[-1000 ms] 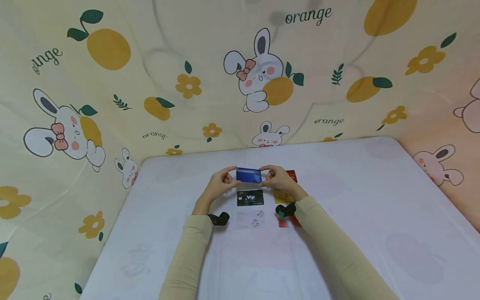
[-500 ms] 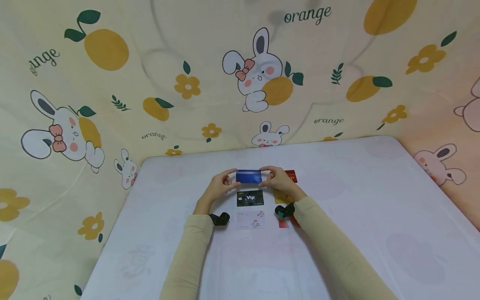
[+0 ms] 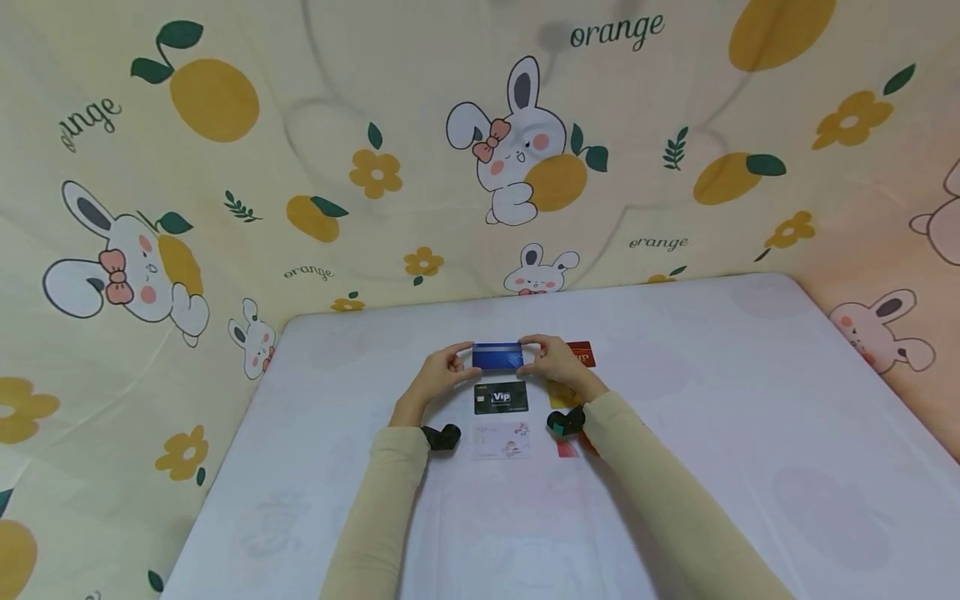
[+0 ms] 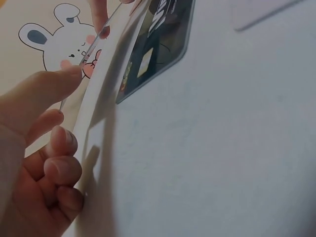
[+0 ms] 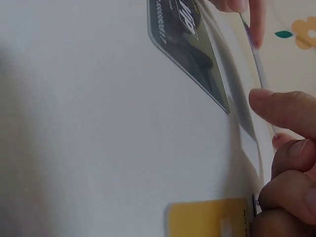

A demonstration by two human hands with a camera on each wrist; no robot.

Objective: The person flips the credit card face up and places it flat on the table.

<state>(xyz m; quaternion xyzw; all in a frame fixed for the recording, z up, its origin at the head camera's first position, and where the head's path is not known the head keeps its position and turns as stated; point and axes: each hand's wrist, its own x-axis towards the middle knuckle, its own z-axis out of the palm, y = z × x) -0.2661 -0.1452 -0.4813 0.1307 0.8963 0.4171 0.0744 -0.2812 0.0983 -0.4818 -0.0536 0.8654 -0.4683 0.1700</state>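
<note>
A blue card with a pale stripe along its upper part is pinched at both short ends. My left hand grips its left end between thumb and index finger. At the right end, my right hand pinches it the same way. Both wrist views show the card nearly edge-on, raised off the white table with a shadow below. Just nearer to me lies a black Vip card, chip at its left. A pale flowered card lies nearer still, in line with it.
Beside the right hand lie a red card and a yellow card, both partly hidden by that hand. Another red card shows beside the right sleeve. A bunny-and-orange print curtain stands behind the table.
Both hands have brought the blue card slightly down toward the black card. The upper red card shows more beside the right hand. The other cards stay in place.
</note>
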